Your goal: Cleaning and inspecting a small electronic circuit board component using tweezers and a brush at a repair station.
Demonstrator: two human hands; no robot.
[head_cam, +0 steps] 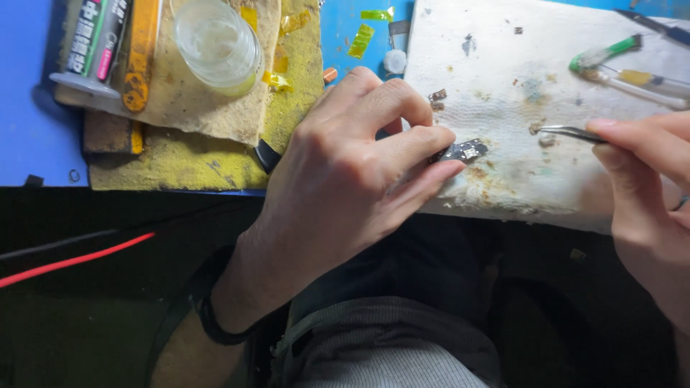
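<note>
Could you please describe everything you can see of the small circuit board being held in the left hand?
The small circuit board is dark, nearly black, with tiny silvery metal parts on its upper face. It lies roughly flat, pinched at its left end by the left hand, whose fingers hide part of it. It sits over the stained white paper towel; whether it touches it is unclear.

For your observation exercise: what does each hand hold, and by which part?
Left hand pinches a small dark circuit board by its near end. Right hand grips metal tweezers along their rear shank.
</note>
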